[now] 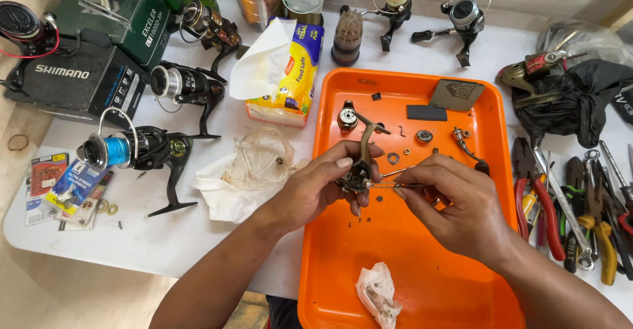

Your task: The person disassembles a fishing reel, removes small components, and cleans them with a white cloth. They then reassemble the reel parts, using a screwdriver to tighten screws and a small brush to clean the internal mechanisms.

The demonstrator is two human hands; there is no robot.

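Your left hand [316, 187] grips the stripped reel body [359, 171], fingers closed around its dark metal frame, above the orange plastic tray [409, 269]. Your right hand [455, 204] pinches thin metal tweezers [389, 184], tips meeting the body's lower side. The body's curved arm stands upright between your hands. Small washers and screws lie scattered on the smooth tray floor behind; a crumpled, soiled tissue [377, 293] lies nearer you.
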